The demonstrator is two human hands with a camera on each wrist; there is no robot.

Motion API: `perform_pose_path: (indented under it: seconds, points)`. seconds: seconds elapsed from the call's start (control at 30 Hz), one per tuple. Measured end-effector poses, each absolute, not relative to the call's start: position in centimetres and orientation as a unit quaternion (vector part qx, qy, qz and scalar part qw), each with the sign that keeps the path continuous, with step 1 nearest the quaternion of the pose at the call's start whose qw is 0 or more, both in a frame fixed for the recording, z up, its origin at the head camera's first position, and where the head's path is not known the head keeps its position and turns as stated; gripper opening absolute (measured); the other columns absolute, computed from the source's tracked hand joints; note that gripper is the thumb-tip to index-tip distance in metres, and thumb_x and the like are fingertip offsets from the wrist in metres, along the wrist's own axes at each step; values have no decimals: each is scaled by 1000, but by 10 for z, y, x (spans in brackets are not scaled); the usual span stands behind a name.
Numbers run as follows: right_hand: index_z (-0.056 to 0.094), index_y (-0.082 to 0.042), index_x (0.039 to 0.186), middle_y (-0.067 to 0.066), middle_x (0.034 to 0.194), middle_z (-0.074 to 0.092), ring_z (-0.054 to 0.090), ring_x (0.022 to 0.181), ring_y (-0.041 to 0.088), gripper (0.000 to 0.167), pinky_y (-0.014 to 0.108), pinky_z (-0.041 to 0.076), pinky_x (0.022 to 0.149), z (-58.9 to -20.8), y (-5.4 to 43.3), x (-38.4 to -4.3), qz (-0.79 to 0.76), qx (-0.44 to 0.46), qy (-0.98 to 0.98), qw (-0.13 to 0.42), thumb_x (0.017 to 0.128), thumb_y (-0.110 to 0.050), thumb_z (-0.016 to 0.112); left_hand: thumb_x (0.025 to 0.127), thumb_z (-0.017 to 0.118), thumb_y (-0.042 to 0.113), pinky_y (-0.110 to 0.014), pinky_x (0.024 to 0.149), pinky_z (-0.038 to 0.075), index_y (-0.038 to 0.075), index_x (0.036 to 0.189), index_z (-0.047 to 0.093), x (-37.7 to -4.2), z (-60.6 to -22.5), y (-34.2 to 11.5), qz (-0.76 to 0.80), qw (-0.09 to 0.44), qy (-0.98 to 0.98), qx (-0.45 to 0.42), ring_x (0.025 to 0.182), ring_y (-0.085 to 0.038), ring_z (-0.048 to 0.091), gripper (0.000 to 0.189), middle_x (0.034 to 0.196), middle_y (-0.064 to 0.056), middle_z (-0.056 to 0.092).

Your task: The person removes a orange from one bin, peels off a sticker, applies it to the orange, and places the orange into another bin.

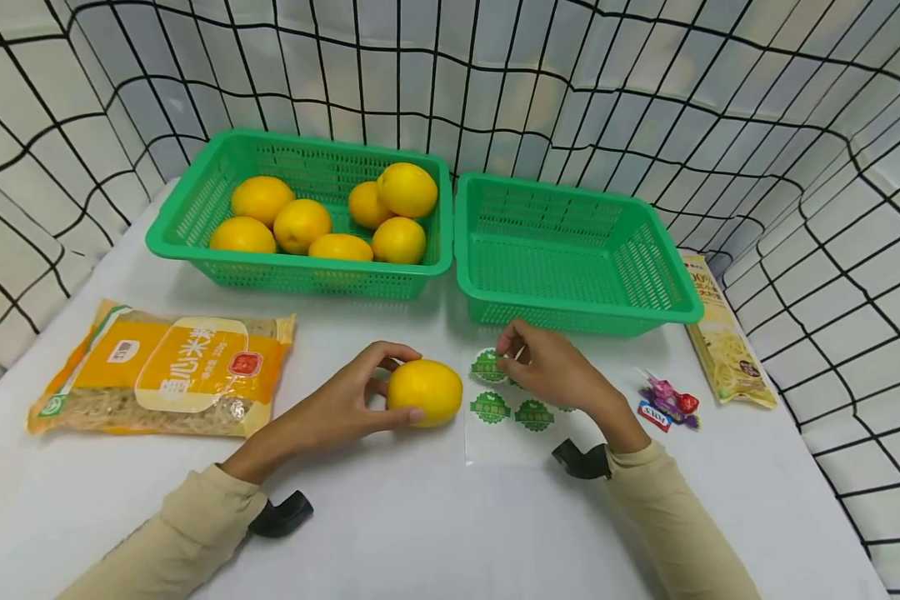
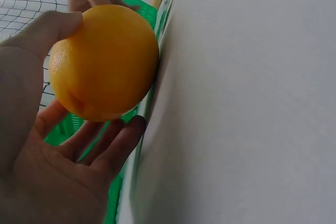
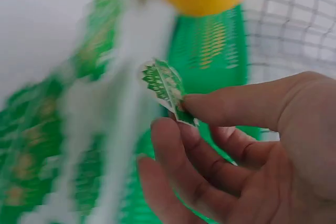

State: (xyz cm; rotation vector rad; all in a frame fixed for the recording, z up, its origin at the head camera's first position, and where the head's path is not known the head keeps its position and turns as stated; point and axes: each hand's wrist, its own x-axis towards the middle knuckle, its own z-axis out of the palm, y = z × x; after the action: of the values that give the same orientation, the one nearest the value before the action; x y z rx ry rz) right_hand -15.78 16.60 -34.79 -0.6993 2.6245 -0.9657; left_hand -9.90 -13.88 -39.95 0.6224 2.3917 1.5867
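My left hand (image 1: 371, 387) grips a yellow lemon (image 1: 425, 393) between its thumb and fingers, over the white table left of the sticker sheet. In the left wrist view the lemon (image 2: 105, 64) has the thumb on one side and the fingertips on the other. Thumb and forefinger of my right hand (image 1: 547, 367) pinch a round green sticker (image 3: 165, 87) with a jagged edge, seen bent in the right wrist view. Below that hand lies a clear sheet (image 1: 495, 450) of green stickers (image 1: 534, 415), some hidden by the hand.
A green basket (image 1: 300, 271) with several lemons (image 1: 261, 200) stands back left. Beside it is an empty green basket (image 1: 577, 310). A noodle bag (image 1: 165, 371) lies left; small candies (image 1: 671, 402) and a yellow packet (image 1: 731, 342) lie right. Black wire mesh (image 1: 397, 54) surrounds the table.
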Motion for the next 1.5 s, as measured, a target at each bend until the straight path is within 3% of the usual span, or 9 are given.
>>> perform_pose_path:
  seconds: [0.27,0.47,0.63,0.77,0.87,1.07,1.17,1.33,1.5]
  points:
    - [63,-8,109,7,95,68,68,83,28,16,30,58,68,-330,138,-132,-482,-264,828,113,99,-11,75,92,86,26,-40,106,54,16,147,47,-101,-396,-138,523,92,818,221,125,-21,55,68,147,1,56]
    - [63,-9,108,2,98,68,67,83,17,16,31,57,70,-342,118,-120,-479,-274,830,84,98,-8,75,91,88,28,-44,106,54,16,146,49,-101,-396,-137,525,86,819,214,123,-21,57,68,146,1,57]
    - [63,-9,110,0,95,70,67,80,13,19,29,58,67,-348,111,-115,-363,-353,862,-27,97,-9,77,90,89,30,-43,105,54,18,145,50,-101,-395,-139,529,88,816,215,120,-20,58,68,144,2,57]
    - [67,-13,112,-3,93,68,64,74,11,21,23,50,55,-352,110,-113,-195,-413,875,-160,96,-19,79,90,89,31,-43,104,54,21,144,50,-102,-395,-140,531,94,814,215,120,-20,59,68,142,4,58]
    - [72,-17,111,-2,95,68,64,73,13,20,24,49,49,-353,111,-114,-108,-416,877,-217,96,-29,79,90,89,30,-43,104,54,20,144,50,-103,-395,-141,531,95,814,215,121,-20,58,67,142,4,58]
    - [81,-19,106,-3,111,76,70,103,17,18,28,62,74,-353,109,-115,-150,-451,846,-243,91,-24,87,90,88,28,-39,103,55,18,144,51,-103,-395,-142,533,95,813,213,120,-20,59,66,141,3,59]
    - [84,-17,105,-6,110,80,70,106,16,18,28,62,84,-357,106,-117,-169,-475,827,-249,88,-17,89,92,87,26,-36,101,56,16,144,50,-103,-397,-142,533,86,813,215,120,-21,61,64,141,0,59]
    - [85,-15,108,-5,109,81,73,103,15,21,30,63,84,-362,106,-118,-176,-459,832,-257,88,-17,89,93,85,19,-40,94,60,15,146,50,-103,-397,-141,537,46,811,230,121,-24,63,63,143,-4,60]
    - [85,-14,95,-3,100,82,74,96,16,11,31,64,81,-364,108,-116,-184,-421,843,-279,89,-22,89,94,84,19,-42,89,62,16,136,63,-101,-396,-140,522,5,820,235,117,-24,64,47,138,-3,66]
